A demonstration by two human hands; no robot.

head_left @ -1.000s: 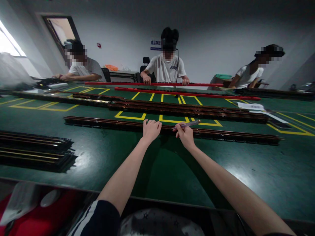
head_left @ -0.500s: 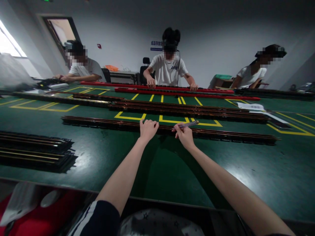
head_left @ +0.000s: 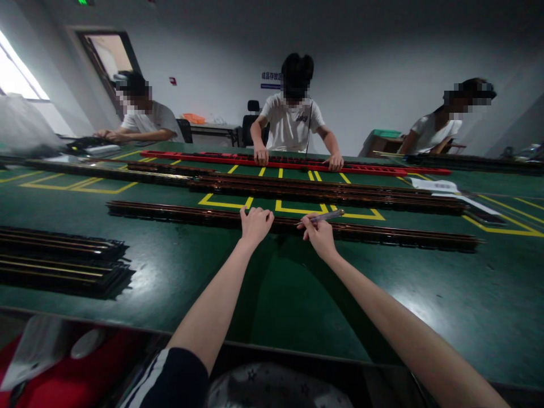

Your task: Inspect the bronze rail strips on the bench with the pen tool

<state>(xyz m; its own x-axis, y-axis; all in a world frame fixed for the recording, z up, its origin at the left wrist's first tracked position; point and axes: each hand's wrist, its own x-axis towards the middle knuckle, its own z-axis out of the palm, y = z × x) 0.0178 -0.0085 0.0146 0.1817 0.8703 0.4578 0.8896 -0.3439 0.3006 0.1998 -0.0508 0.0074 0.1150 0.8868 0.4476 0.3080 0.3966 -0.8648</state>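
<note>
The left hand (head_left: 256,225) lies over the long dark strip (head_left: 403,236) on the worktop (head_left: 323,323) (gripping or not, I can't tell); the right hand (head_left: 319,235) is clamped on a pen-like tool (head_left: 330,215). Both have barely moved, leaving that strip steady, while the red bar (head_left: 374,169) under a co-worker (head_left: 293,122) has come lower; the wall sign (head_left: 271,76) reads "成品存放", its end covered.

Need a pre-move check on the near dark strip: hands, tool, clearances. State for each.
1. Left hand at the near dark strip: ok.
2. Right hand gripping the pen-like tool: ok.
3. Tool tip touching the strip: cannot tell, too small.
4. Strip apart from the dark bundle behind it: ok, green tabletop shows between.
5. Opposite co-worker's hands away from this strip: ok, they're at the red strips.
</note>
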